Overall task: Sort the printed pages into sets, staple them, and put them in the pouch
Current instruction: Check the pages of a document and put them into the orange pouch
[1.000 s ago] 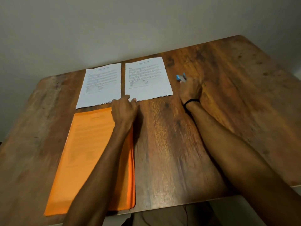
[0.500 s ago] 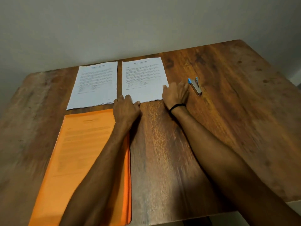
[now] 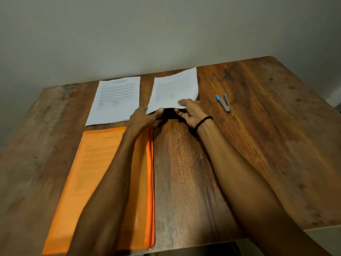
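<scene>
Paper sets (image 3: 116,100): two
Grip: left hand (image 3: 143,118), right hand (image 3: 191,112) both pinching right set's (image 3: 174,89) near edge
Pouch (image 3: 96,163), stapler (image 3: 223,104): one each
Sheets: several, apparently

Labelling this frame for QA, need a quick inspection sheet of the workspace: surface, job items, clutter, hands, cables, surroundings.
Surface: wooden table, dark stains in the grain.
Job's things: left set of pages lies flat; right set of pages is raised at its near edge and curling; orange pouch lies flat, print showing through; stapler lies to the right of the pages, untouched.
Clutter: nothing seen.
Hands: left hand pinches the right set's near edge; right hand grips it too, thumb on top; black wristband on the right wrist.
Cables: nothing seen.
Surroundings: plain wall behind the table.
</scene>
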Motion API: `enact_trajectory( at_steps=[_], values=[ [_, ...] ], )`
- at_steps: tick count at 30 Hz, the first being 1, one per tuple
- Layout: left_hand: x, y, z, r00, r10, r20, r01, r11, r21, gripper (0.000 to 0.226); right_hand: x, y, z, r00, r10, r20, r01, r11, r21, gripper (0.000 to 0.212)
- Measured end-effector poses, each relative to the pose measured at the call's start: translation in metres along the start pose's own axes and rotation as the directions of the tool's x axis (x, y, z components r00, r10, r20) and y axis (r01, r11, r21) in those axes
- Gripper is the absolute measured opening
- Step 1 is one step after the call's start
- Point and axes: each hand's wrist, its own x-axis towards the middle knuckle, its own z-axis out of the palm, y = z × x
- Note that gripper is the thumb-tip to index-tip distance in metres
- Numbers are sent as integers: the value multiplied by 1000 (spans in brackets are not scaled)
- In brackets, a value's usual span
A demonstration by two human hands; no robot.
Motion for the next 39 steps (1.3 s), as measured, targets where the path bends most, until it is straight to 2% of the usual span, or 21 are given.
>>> enact_trajectory(
  at_steps=[3, 5, 8, 10, 11, 13, 14, 15, 18, 21, 24, 28, 32, 34, 36, 37, 39],
  values=[
    [-19, 21, -13, 994, -55, 99, 88, 924, -372, 63, -18, -8, -23, 994, 90, 64, -102, 973, 207, 36],
    [-32, 34, -19, 980, -100, 174, 186, 774, -605, 66, -38, -11, -37, 985, 126, 117, -150, 962, 230, 32],
    [-42, 41, -25, 942, -85, 323, 327, 440, -836, 93, -73, -10, -58, 976, 156, 153, -167, 984, 60, 23],
    [-53, 43, -26, 939, -48, 340, 336, 332, -881, 84, -93, -7, -75, 958, 160, 238, -141, 985, -94, 26],
    [-57, 43, -25, 947, -45, 317, 312, 359, -880, 68, -100, -5, -84, 945, 162, 284, -115, 978, -176, 31],
    [-65, 38, -23, 967, -89, 240, 247, 568, -785, 41, -112, -3, -99, 912, 173, 372, -54, 949, -311, 41],
    [-69, 33, -22, 975, -120, 189, 221, 652, -725, 42, -117, -3, -105, 893, 182, 412, -34, 940, -340, 45],
    [-76, 30, -22, 978, -138, 157, 209, 692, -691, 45, -121, -2, -110, 875, 182, 449, -27, 944, -330, 45],
    [-100, 22, -28, 981, -52, 188, 178, 633, -753, 49, -130, -4, -116, 866, 95, 491, -24, 989, -148, 41],
    [-121, 20, -32, 974, 87, 211, 114, 619, -777, 53, -132, -2, -111, 902, -28, 432, 73, 993, -89, 55],
    [-136, 25, -31, 963, 162, 217, 70, 626, -777, 51, -139, 5, -95, 871, -80, 484, 177, 972, -157, 46],
    [-147, 32, -30, 975, 117, 189, 69, 650, -757, 48, -144, 11, -82, 867, -187, 461, 352, 886, -302, 38],
    [-154, 28, -28, 986, 99, 137, 27, 708, -706, 38, -144, 12, -90, 881, -196, 431, 354, 877, -324, 37],
    [-159, 22, -28, 994, 89, 58, -33, 776, -630, 30, -142, 12, -98, 898, -177, 403, 314, 900, -304, 37],
    [-165, 13, -26, 999, -13, -50, -13, 867, -498, 33, -141, 11, -105, 919, -181, 349, 283, 921, -269, 37],
    [-168, 7, -23, 990, -71, -122, 18, 922, -388, 35, -140, 10, -108, 928, -193, 319, 280, 926, -254, 36],
    [-174, -6, -16, 970, -106, -220, 107, 994, -8, 39, -137, 8, -116, 939, -221, 265, 284, 930, -232, 37]
  ],
)
